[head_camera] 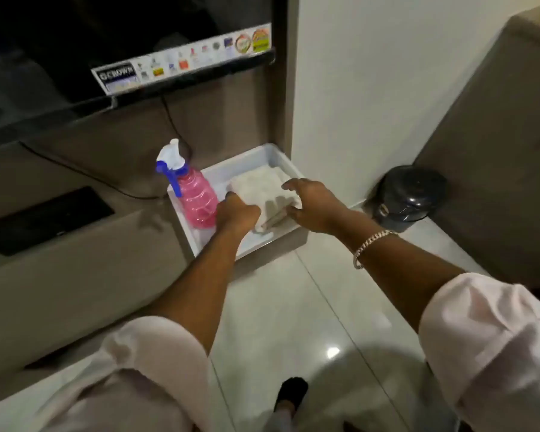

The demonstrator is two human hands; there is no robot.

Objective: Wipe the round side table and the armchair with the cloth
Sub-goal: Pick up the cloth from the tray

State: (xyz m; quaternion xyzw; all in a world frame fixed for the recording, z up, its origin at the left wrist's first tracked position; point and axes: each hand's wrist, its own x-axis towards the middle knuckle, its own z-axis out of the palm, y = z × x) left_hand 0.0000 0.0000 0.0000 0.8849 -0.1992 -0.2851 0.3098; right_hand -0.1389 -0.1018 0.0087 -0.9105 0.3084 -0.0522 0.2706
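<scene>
Both hands reach the folded white cloth (258,188) in the white plastic tray (231,247): left hand (236,212) curled onto its edge, right hand (309,204) spread above. A careless lift could topple the pink spray bottle (197,198) just beside.

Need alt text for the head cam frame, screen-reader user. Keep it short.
Both of a person's hands reach into a white tray at the end of a low TV unit: the left hand closes on a folded white cloth, the right hand is open over it. A pink spray bottle stands in the tray; a dark bin sits on the floor nearby.
</scene>
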